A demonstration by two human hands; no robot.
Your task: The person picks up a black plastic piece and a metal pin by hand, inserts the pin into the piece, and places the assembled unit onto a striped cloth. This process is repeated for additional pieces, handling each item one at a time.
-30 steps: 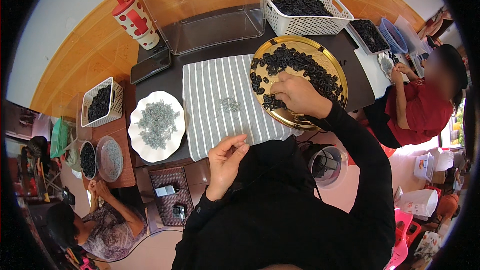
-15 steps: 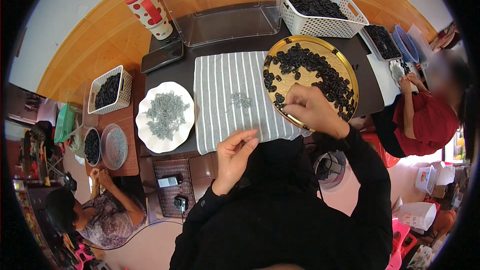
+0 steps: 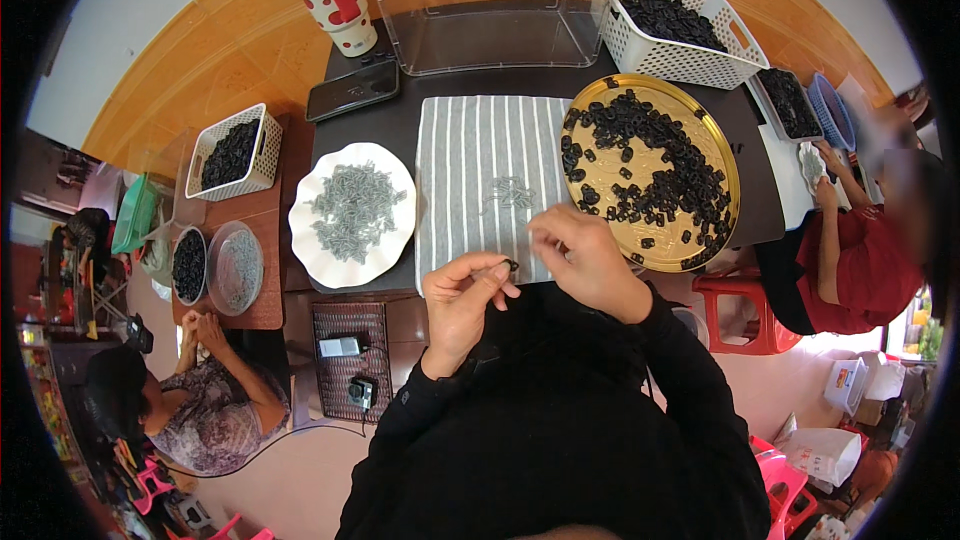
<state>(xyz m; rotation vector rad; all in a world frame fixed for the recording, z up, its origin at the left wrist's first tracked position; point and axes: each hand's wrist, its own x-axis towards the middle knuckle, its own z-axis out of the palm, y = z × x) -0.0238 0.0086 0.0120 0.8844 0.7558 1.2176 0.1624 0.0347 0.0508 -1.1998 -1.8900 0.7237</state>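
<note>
My left hand (image 3: pixel 463 308) is over the near edge of a grey striped cloth (image 3: pixel 455 160), thumb and forefinger pinched on a small black plastic piece (image 3: pixel 512 265). Just to its right hovers my right hand (image 3: pixel 590 260), its fingers curled together; anything between the fingertips is hidden. A small heap of thin grey pin-like pieces (image 3: pixel 513 192) lies on the cloth beyond both hands. Many more grey pieces (image 3: pixel 355 210) fill a white scalloped plate (image 3: pixel 305 262) to the left. On the right, a round gold tray (image 3: pixel 618 230) holds loose black pieces (image 3: pixel 690 190).
A clear plastic box (image 3: pixel 490 67) stands at the back, near a phone (image 3: pixel 352 90) and a red-dotted tumbler (image 3: pixel 340 5). White baskets (image 3: pixel 690 58) of black pieces flank the table. One person (image 3: pixel 215 400) sits at left, another (image 3: pixel 860 260) at right. A red stool (image 3: pixel 745 310) is beside the table.
My right hand has come from the gold tray leftward to beside my left hand. A black piece now shows in my left fingertips. The whole view has shifted slightly.
</note>
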